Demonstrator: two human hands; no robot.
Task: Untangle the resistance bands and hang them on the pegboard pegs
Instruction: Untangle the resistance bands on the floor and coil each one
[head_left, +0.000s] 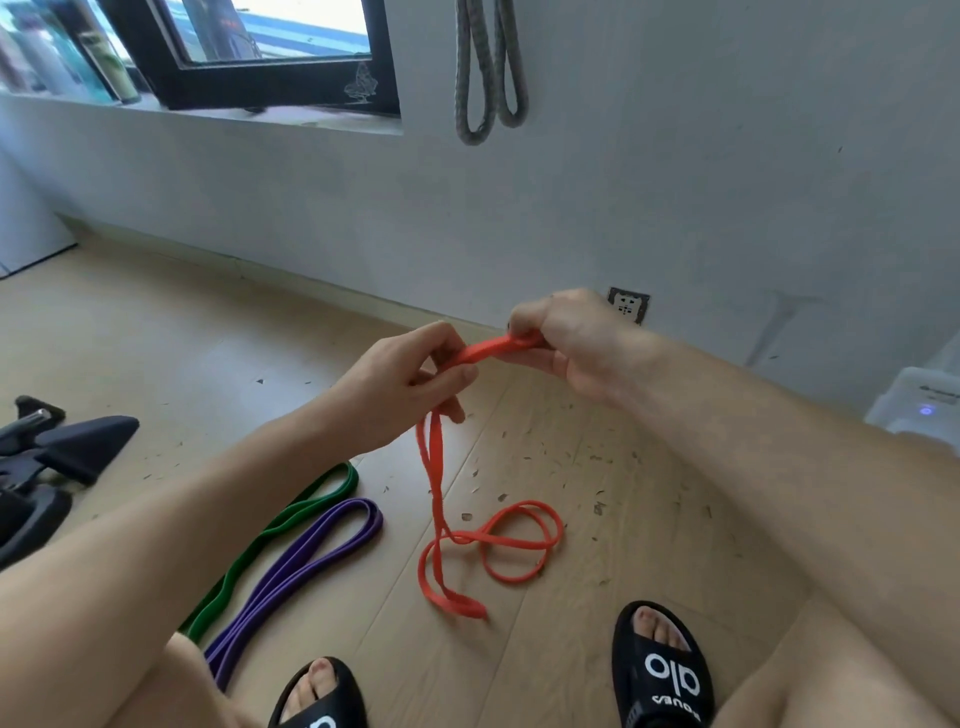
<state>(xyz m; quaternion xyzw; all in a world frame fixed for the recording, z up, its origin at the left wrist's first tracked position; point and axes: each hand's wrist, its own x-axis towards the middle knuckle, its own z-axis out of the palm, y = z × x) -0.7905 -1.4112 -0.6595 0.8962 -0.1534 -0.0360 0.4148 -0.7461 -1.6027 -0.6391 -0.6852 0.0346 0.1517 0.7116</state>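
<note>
Wooden floor (208, 332); both hands, left (410, 384) and right (566, 343), pinching orange band (441, 499) stretched sideways, rest dangling down, tangled.

Four resistance bands, one lifted, two on the floor, one hung.

The orange band (441, 499) hung twisted, its lower loops crossing on the floor; green band (270, 530) and purple band (311, 556) lay flat, side by side; the grey band (488, 73) hung doubled on the wall.

Wall socket (628, 305); black slides (662, 670); window (249, 47).

Bright daylight from window (270, 31) upper left; soft shadows; wide-angle bending at edges; slight softness.
</note>
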